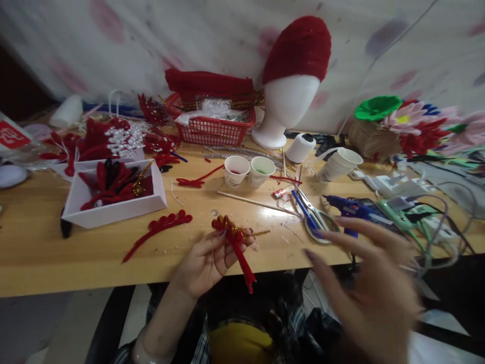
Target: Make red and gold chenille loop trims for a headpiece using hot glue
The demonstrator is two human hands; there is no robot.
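My left hand [209, 263] pinches a red chenille-stem piece [242, 255] above the table's front edge. Gold tinsel loops curl along its top, and a gold stem end sticks out to the right. Slightly blurred, my right hand [373, 283] is raised at the right with its fingers apart and nothing in them. Beyond its fingertips lie scissors [320, 220] with a blue pen [303, 205] beside them. A blue hot glue gun [348, 207] rests just past the fingers. Left of my left hand, a looped red chenille stem [159, 226] lies on the wood.
A white box [113, 215] of red and black chenille pieces stands left. Two paper cups [237, 172] and a red basket [212, 132] are behind my hands, near a foam head [290, 101] with a red cap. Cables and power strips [394, 184] crowd the right.
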